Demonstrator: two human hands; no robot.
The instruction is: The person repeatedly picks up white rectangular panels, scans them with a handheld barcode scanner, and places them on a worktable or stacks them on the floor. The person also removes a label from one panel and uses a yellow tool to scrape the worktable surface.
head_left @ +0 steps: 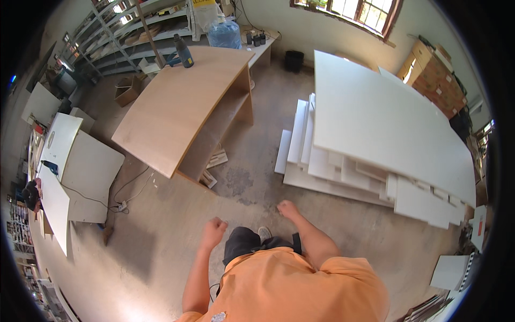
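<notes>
My left hand (pixel 215 231) hangs in front of me, its fingers curled into a loose fist with nothing seen in it. My right hand (pixel 288 209) is farther forward, also closed, and I see nothing in its fingers. Neither hand touches anything. Ahead to the left stands a light brown wooden workbench (pixel 185 104) with an open shelf space under its top. To the right lies a stack of white panels (pixel 375 107), one large sheet on top and smaller boards jutting out below. Of the two, my right hand is nearer the stack.
A dark bottle (pixel 183 51) stands on the bench's far end. White boards (pixel 91 172) with a power tool (pixel 51 167) and a trailing cable are at the left. Wood pieces (pixel 217 159) lie by the bench's foot; a black bucket (pixel 294 61) sits near the back wall.
</notes>
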